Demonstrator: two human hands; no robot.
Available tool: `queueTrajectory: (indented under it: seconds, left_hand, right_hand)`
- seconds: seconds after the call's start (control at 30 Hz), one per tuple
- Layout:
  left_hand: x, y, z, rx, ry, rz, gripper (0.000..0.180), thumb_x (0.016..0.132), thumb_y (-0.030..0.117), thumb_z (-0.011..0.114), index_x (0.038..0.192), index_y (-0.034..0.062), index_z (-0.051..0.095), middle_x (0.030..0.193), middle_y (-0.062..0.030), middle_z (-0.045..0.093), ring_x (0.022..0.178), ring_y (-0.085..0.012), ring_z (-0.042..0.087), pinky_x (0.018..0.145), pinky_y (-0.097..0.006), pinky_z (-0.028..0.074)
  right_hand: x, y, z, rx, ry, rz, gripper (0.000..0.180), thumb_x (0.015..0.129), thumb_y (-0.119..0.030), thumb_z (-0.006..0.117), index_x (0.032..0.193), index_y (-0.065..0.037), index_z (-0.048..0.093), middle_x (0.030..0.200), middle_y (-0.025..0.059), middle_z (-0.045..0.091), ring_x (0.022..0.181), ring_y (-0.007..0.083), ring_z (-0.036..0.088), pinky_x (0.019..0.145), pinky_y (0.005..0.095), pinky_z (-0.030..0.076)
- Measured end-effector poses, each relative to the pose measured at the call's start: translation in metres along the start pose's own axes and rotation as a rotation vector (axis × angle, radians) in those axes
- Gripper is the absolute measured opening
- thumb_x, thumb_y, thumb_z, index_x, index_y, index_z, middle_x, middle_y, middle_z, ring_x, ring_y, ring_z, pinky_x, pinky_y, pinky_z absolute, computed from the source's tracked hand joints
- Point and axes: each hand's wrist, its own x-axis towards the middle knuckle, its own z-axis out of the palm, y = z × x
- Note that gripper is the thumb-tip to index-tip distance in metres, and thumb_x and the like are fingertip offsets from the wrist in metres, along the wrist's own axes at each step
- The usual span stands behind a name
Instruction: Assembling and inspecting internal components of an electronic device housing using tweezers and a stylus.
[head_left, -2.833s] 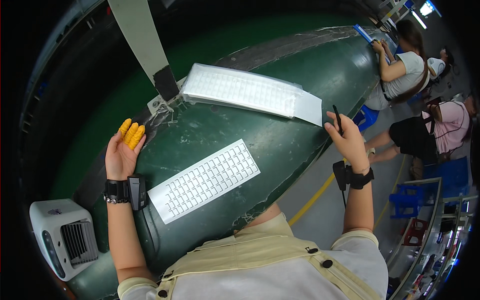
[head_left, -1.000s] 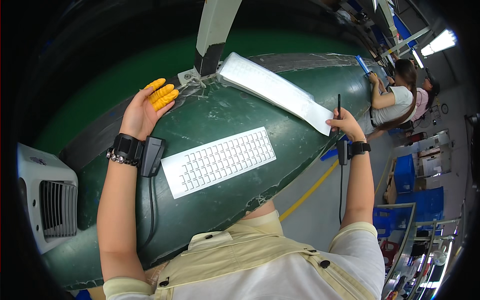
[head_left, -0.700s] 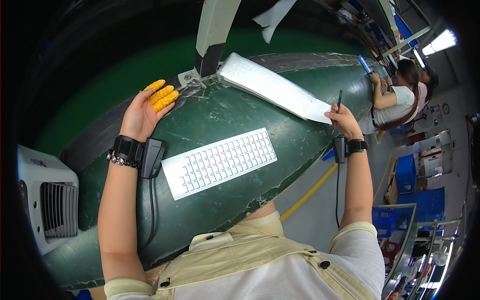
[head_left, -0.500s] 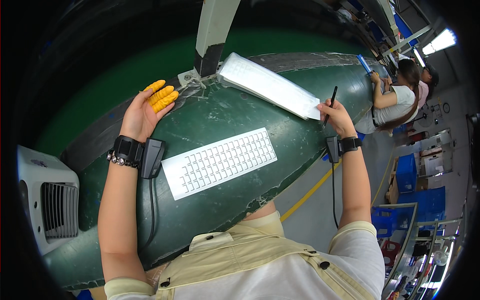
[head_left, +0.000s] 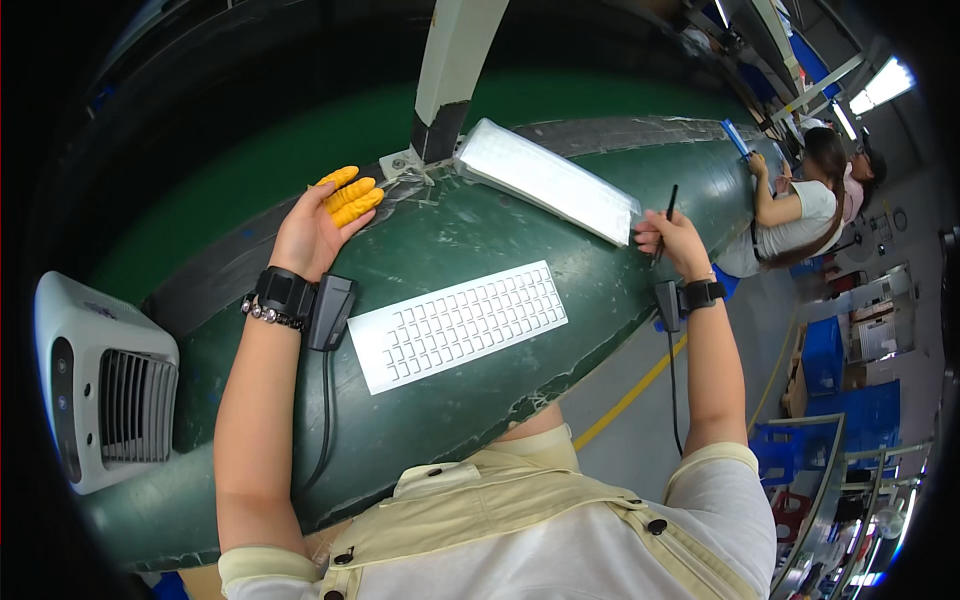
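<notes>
The right hand (head_left: 680, 243) has its grip clamped on a thin black stick (head_left: 671, 205), which stands out above and below the fingers; its middle is hidden by them. The stack of white sheets (head_left: 550, 180), wrapped in clear plastic, lies on the green bench (head_left: 600, 290) just to the left of this grip. Its near end is right beside the fingertips, but whether they touch it I cannot tell. Glare washes out the top of the stack, so any pattern there is hard to make out.

A single white sheet (head_left: 460, 325) with rows of small dark outlines lies flat on the bench between the two hands, nearer the person than the stack and apart from both grips. The left hand (head_left: 308, 238) is turned palm up near the far edge, its grip apart, the fingers loosely curled. Yellow covers (head_left: 354, 200) hide the ends of three of its fingers. The white fan (head_left: 140, 410) at the left sits partly in the dark rim, and the shelves (head_left: 850, 500) at the far right are bent and crowded.
</notes>
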Motion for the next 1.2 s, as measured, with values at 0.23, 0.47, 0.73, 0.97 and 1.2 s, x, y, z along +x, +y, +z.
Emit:
queueTrajectory:
  seconds: [0.23, 0.47, 0.73, 0.97, 1.2]
  left_hand:
    - [-0.002, 0.002, -0.002, -0.097, -0.002, -0.011, 0.034, 0.086, 0.019, 0.035, 0.113, -0.0013, 0.041, 0.113, -0.018, 0.044, 0.107, -0.0279, 0.043, 0.093, -0.04, 0.033]
    - [-0.083, 0.023, 0.04, 0.172, -0.104, -0.159, 0.036, 0.087, 0.022, 0.032, 0.112, -0.0008, 0.044, 0.104, -0.0156, 0.052, 0.097, -0.0268, 0.052, 0.085, -0.037, 0.042]
    - [-0.162, -0.004, 0.006, -0.267, -0.193, -0.397, 0.047, 0.084, 0.03, 0.035, 0.117, -0.0039, 0.036, 0.115, -0.0212, 0.045, 0.105, -0.0298, 0.046, 0.085, -0.043, 0.04]
    - [-0.173, -0.012, 0.002, -0.299, -0.152, -0.452, 0.053, 0.083, 0.033, 0.033, 0.121, -0.0034, 0.031, 0.125, -0.022, 0.034, 0.116, -0.0312, 0.035, 0.089, -0.046, 0.035]
    - [-0.181, -0.014, 0.007, -0.303, -0.155, -0.486, 0.058, 0.08, 0.03, 0.034, 0.123, -0.0061, 0.024, 0.124, -0.0264, 0.031, 0.113, -0.0355, 0.037, 0.087, -0.047, 0.037]
  right_hand:
    - [0.002, -0.047, 0.013, 0.267, 0.115, -0.577, 0.036, 0.09, -0.035, 0.029, 0.072, -0.009, 0.046, 0.071, 0.0102, 0.059, 0.055, 0.0108, 0.047, 0.052, 0.0203, 0.037]
    - [-0.056, -0.097, 0.151, 0.544, -0.567, -0.457, 0.036, 0.091, -0.038, 0.024, 0.09, -0.008, 0.044, 0.067, 0.0121, 0.057, 0.044, 0.0103, 0.041, 0.043, 0.0221, 0.034]
    - [-0.137, -0.078, 0.18, 0.473, -0.729, -0.505, 0.014, 0.086, -0.011, 0.04, 0.098, -0.005, 0.041, 0.07, 0.0093, 0.052, 0.051, 0.0086, 0.042, 0.05, 0.0211, 0.037]
    - [-0.096, -0.046, 0.042, 0.35, -0.029, -0.645, 0.018, 0.088, -0.017, 0.036, 0.09, -0.003, 0.047, 0.057, 0.0046, 0.048, 0.051, 0.0096, 0.042, 0.052, 0.022, 0.037]
    - [-0.036, 0.002, -0.008, -0.037, 0.078, -0.131, 0.013, 0.082, -0.014, 0.046, 0.085, -0.004, 0.053, 0.068, 0.0032, 0.053, 0.042, 0.0049, 0.037, 0.039, 0.0191, 0.029]
